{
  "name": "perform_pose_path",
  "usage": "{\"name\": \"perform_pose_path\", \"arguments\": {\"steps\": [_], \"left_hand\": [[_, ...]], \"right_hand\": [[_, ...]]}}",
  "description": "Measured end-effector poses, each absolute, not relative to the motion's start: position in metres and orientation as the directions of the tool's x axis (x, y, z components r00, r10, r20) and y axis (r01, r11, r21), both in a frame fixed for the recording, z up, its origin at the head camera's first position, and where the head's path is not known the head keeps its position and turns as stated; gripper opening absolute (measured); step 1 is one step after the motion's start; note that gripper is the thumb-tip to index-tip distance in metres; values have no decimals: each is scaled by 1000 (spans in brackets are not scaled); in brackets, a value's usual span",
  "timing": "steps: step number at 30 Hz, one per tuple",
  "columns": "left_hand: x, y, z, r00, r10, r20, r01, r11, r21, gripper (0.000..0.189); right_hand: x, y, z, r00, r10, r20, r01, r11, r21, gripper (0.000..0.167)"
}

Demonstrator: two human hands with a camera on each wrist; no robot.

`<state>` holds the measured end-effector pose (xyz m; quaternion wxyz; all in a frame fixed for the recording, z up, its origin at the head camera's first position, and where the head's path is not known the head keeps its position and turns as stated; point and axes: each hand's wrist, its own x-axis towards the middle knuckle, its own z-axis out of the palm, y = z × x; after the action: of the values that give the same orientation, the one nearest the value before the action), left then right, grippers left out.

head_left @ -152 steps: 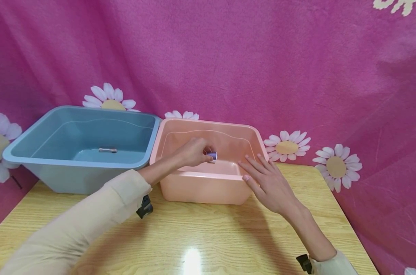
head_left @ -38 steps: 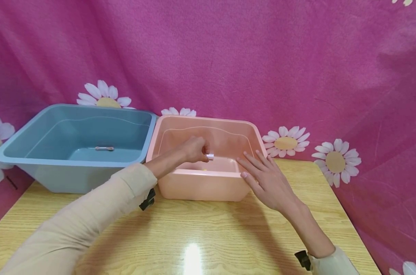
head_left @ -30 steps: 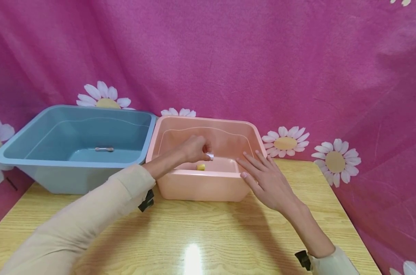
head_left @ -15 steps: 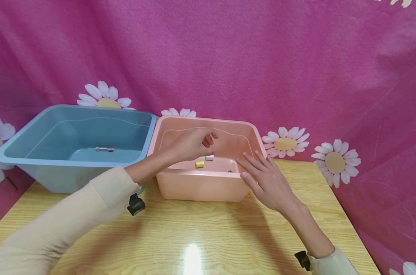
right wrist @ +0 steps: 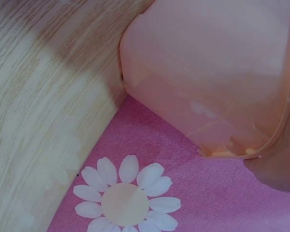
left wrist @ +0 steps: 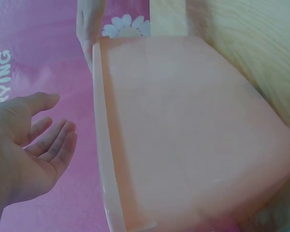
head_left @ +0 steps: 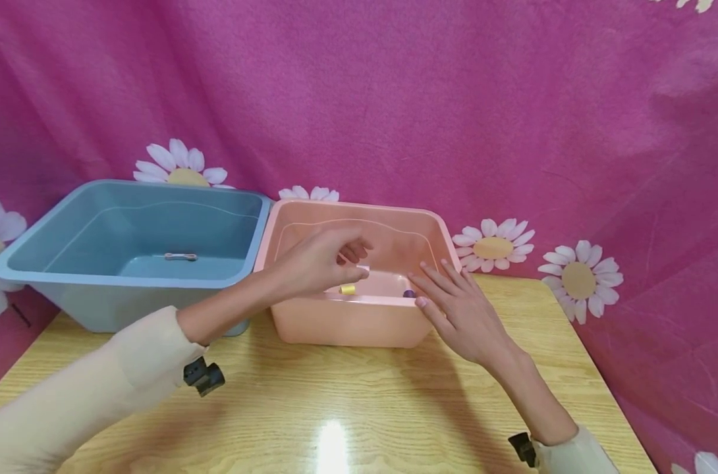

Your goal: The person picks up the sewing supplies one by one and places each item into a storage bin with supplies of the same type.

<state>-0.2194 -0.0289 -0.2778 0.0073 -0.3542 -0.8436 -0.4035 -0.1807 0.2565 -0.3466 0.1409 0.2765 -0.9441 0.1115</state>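
Observation:
In the head view my left hand [head_left: 320, 260] hovers over the near rim of the pink tub [head_left: 347, 322], its fingers loosely bent with nothing held. The left wrist view shows the same hand [left wrist: 34, 150] beside the tub wall, palm bare. Inside the tub lie a yellow spool of thread [head_left: 348, 289], a white spool [head_left: 365, 268] partly covered by the left fingertips, and a purple spool [head_left: 409, 294] near the front right. My right hand [head_left: 462, 313] rests with straight fingers on the tub's right rim.
A blue tub [head_left: 128, 283] stands to the left, against the pink one, with a small pale looped item [head_left: 180, 257] on its floor. Both tubs sit on a wooden table [head_left: 394, 408]. A magenta cloth with daisies [head_left: 394, 118] hangs behind.
My left hand has drawn up and back toward me, its fingers loosening. The purple spool, at its fingertips about five seconds ago, now lies front right. Yellow has come into view. Right hand unmoved.

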Motion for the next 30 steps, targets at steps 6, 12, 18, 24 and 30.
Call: {"name": "perform_pose_path", "arguments": {"steps": [6, 12, 18, 24, 30], "left_hand": [[-206, -33, -281, -738, 602, 304, 612, 409, 677, 29], [-191, -36, -285, -702, 631, 330, 645, 369, 669, 31], [-174, -33, -287, -689, 652, 318, 649, 359, 671, 31], [-164, -32, -293, -654, 682, 327, 688, 356, 632, 32], [-157, -30, -303, -650, 698, 300, 686, 368, 628, 35]], "right_hand": [[-181, 257, -346, -809, -488, 326, -550, 825, -128, 46], [-182, 257, -347, -805, -493, 330, -557, 820, -133, 46], [-181, 257, -347, -809, -488, 326, -552, 822, -140, 46], [-180, 257, -346, -813, -486, 321, -548, 824, -143, 46], [-179, 256, -345, -812, -485, 326, -549, 824, -140, 46]]}}
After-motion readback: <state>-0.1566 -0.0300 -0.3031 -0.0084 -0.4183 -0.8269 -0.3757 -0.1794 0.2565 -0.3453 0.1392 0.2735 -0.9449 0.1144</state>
